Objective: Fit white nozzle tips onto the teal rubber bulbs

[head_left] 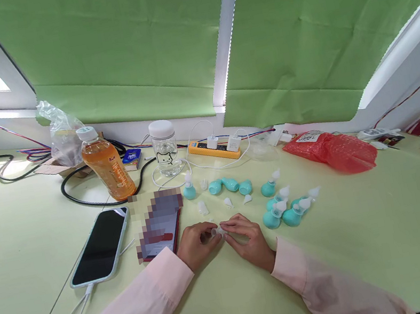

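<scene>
My left hand point(198, 244) and my right hand point(250, 241) meet over the light green table, their fingertips pinching a small clear plastic piece point(215, 232) between them. Just beyond my hands lie several turquoise bulbs point(230, 184) without tips and a few loose white translucent pieces point(202, 208). One turquoise bulb with a white tip point(189, 190) stands behind my left hand. To the right of my right hand, several turquoise bulbs with white tips point(292, 216) are grouped together.
On the left are a white-cased phone point(99, 247), a second phone point(161, 228), and an orange drink bottle point(108, 167). Behind stand a clear jar point(166, 154) and an orange power strip point(214, 149) with cables. A red bubble-wrap package point(331, 151) lies at the back right.
</scene>
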A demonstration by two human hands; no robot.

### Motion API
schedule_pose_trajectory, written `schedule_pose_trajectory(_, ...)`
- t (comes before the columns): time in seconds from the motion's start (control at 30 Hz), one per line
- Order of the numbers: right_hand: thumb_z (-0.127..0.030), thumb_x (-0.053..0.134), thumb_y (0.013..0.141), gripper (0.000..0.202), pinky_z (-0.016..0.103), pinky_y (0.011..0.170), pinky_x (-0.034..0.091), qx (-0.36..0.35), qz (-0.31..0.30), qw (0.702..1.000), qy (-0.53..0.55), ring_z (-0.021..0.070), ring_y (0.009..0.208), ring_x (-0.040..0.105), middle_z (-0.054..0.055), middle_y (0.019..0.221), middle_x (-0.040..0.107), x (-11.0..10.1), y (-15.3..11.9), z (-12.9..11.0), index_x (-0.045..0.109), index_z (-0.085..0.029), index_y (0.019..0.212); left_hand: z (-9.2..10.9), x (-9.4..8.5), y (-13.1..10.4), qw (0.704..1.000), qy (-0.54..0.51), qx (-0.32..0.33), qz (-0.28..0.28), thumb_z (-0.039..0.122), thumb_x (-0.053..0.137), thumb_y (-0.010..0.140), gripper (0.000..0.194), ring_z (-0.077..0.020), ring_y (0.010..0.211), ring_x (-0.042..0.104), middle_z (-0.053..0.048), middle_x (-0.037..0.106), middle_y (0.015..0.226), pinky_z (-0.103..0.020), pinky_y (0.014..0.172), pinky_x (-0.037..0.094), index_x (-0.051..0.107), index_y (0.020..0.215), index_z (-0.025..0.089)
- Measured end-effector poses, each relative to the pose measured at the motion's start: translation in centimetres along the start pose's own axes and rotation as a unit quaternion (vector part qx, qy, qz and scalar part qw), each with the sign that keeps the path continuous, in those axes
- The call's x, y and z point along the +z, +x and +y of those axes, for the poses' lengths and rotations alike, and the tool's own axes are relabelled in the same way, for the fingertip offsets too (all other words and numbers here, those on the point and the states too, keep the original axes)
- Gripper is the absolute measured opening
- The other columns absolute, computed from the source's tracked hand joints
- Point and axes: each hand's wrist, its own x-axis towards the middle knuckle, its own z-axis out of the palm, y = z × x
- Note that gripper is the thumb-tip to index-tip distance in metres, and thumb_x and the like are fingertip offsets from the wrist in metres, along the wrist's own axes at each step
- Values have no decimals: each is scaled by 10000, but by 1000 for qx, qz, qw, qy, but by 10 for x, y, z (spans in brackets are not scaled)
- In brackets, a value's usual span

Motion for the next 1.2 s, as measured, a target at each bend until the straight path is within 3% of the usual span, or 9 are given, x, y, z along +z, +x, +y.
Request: schedule_pose_trajectory(1.2,-102,542,725,246,332,646,490,-18,-10,1000,-7,172,752,538,57,833,645,1,0,0,651,-233,903,-3,0,0,999,-36,-19,-18,271,556,710,209,-147,625,591,-49,677,729,-220,578,452,660,843,147)
